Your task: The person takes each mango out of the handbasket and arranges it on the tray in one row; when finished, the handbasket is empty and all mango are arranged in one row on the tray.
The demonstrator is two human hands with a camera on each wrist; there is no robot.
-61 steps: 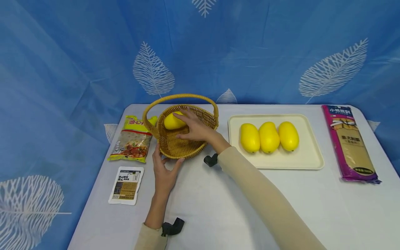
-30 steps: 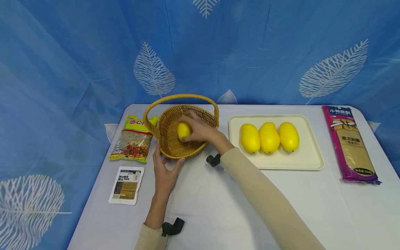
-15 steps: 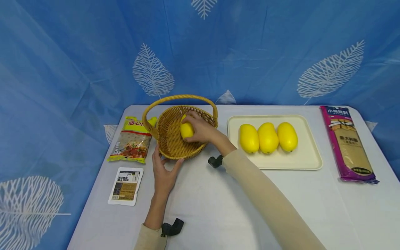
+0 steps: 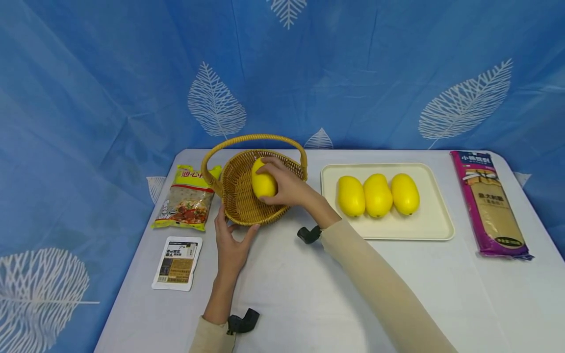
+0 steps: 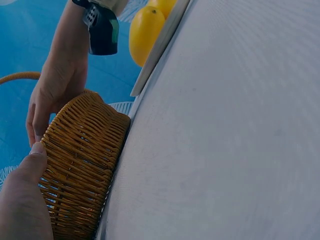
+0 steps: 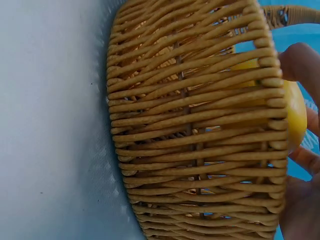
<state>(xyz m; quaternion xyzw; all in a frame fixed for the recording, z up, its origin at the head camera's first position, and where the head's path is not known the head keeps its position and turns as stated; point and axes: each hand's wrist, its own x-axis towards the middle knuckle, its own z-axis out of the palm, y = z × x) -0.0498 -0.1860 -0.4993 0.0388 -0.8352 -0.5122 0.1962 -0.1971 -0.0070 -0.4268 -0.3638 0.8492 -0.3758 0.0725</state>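
In the head view my right hand point(image 4: 287, 184) grips a yellow mango point(image 4: 263, 180) over the wicker basket point(image 4: 244, 201), with the fingers over its far side and the thumb on its near side. Through the weave in the right wrist view, part of that mango point(image 6: 296, 116) shows at the rim level. My left hand point(image 4: 231, 247) holds the basket at its front left, its thumb point(image 5: 34, 160) against the wall near the rim. Its other fingers are mostly hidden. No other fruit shows in the visible part of the basket.
Right of the basket, a cream tray point(image 4: 423, 223) bears three yellow mangoes point(image 4: 377, 195). A purple pasta pack point(image 4: 492, 203) lies at the far right. Left of the basket are a yellow macaroni bag point(image 4: 187, 198) and a small white packet point(image 4: 177, 263). The basket's handle point(image 4: 260, 137) arches behind.
My right hand has taken hold of the mango at the basket's left and shifted it rightward, turning it upright and raising it slightly. The left hand and basket have stayed put.
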